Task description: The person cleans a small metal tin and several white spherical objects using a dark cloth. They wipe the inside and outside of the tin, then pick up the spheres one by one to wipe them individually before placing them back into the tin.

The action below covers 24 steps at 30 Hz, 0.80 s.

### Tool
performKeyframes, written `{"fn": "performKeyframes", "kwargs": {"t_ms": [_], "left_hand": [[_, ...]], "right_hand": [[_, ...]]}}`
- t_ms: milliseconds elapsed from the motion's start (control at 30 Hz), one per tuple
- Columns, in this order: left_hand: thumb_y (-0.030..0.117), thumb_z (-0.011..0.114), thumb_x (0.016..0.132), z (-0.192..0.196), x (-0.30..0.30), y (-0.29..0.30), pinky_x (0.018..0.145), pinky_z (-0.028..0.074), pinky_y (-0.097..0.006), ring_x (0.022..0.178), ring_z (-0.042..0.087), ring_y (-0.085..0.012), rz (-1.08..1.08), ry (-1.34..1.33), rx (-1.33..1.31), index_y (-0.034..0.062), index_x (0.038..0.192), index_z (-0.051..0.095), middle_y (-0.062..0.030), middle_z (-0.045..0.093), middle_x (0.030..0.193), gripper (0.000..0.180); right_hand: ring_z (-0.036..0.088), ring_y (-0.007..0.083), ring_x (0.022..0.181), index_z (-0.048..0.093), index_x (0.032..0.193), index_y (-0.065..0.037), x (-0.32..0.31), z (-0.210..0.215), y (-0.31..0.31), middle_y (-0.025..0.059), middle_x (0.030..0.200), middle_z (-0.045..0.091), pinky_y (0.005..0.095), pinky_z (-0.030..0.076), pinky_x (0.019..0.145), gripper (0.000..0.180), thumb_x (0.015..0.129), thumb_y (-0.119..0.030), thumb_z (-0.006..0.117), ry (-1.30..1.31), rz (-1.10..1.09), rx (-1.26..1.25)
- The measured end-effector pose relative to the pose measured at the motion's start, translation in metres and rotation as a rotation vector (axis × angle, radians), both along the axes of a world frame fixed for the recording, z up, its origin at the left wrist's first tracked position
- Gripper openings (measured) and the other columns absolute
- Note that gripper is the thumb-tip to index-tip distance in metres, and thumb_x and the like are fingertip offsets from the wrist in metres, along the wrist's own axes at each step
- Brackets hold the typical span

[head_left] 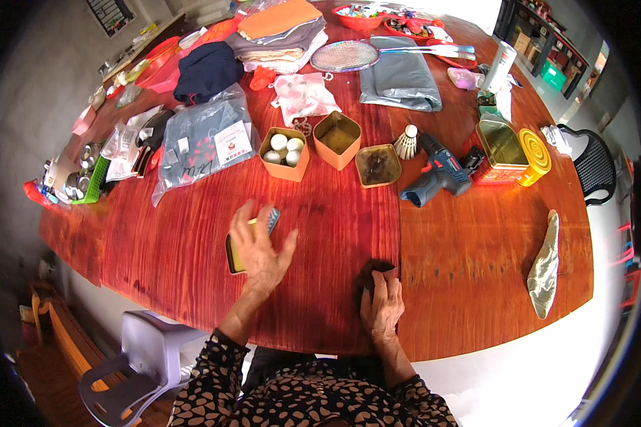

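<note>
Basically, left hand (262,255) over shallow yellow tray (236,262), fingers spread apart; contact, can't tell. Right hand (383,306) near front edge of red, streaky-grained wooden table (324,249), fingers close together by small dark piece (382,266); gripping or not, can't tell. Printed white label (233,141) on glossy clear bag (181,167). Square orange tin (285,171) holds white rounded items (294,144).

Clear plastic bag (205,146)'s got a white label (233,141) with red-and-black print, plus dark scrawly lettering; blue drill (443,173) has tiny pale lettering.
</note>
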<state>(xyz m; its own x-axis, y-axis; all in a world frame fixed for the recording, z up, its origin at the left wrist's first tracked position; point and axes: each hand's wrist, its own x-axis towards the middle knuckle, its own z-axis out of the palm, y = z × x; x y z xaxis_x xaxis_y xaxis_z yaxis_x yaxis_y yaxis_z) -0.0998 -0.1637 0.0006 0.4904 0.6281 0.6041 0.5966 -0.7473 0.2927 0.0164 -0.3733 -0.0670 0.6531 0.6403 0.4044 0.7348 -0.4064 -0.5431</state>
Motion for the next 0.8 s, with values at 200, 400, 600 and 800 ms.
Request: {"fn": "performKeyframes", "kwargs": {"t_ms": [200, 400, 600, 800], "left_hand": [[0.013, 0.068, 0.081, 0.004, 0.104, 0.034, 0.097, 0.042, -0.044, 0.117, 0.046, -0.0378, -0.315, -0.112, -0.110, 0.0048, 0.125, 0.047, -0.0187, 0.042, 0.131, 0.050], [0.008, 0.064, 0.083, -0.020, 0.168, 0.070, 0.072, 0.052, -0.046, 0.091, 0.061, -0.0393, -0.244, 0.036, -0.189, 0.0008, 0.108, 0.053, -0.0175, 0.052, 0.116, 0.029], [0.004, 0.058, 0.086, -0.033, 0.157, 0.063, 0.064, 0.048, -0.046, 0.080, 0.059, -0.0395, -0.302, -0.130, -0.137, 0.0003, 0.094, 0.054, -0.0182, 0.055, 0.089, 0.009], [0.000, 0.057, 0.088, -0.010, 0.090, -0.013, 0.070, 0.049, -0.039, 0.083, 0.058, -0.0358, -0.411, -0.361, -0.285, 0.0002, 0.097, 0.055, -0.0180, 0.057, 0.091, 0.009]], "right_hand": [[0.057, 0.0339, 0.085, 0.058, 0.112, -0.004, 0.001, 0.010, 0.000, 0.0149, 0.100, 0.055, 0.0410, 0.050, 0.068, 0.040, 0.073, -0.010, 0.063, 0.038, 0.012, 0.017], [0.056, 0.0340, 0.086, 0.056, 0.116, -0.005, 0.002, 0.007, 0.001, 0.0150, 0.104, 0.055, 0.0421, 0.049, 0.072, 0.046, 0.072, -0.015, 0.067, 0.068, 0.033, 0.010], [0.057, 0.0349, 0.088, 0.055, 0.115, -0.005, 0.003, 0.012, 0.002, 0.0164, 0.103, 0.055, 0.0430, 0.049, 0.072, 0.045, 0.073, -0.014, 0.066, 0.078, 0.040, -0.015], [0.057, 0.0363, 0.089, 0.055, 0.114, -0.004, 0.004, 0.011, 0.001, 0.0173, 0.103, 0.055, 0.0433, 0.050, 0.073, 0.042, 0.074, -0.011, 0.065, 0.040, 0.042, 0.017]]}}
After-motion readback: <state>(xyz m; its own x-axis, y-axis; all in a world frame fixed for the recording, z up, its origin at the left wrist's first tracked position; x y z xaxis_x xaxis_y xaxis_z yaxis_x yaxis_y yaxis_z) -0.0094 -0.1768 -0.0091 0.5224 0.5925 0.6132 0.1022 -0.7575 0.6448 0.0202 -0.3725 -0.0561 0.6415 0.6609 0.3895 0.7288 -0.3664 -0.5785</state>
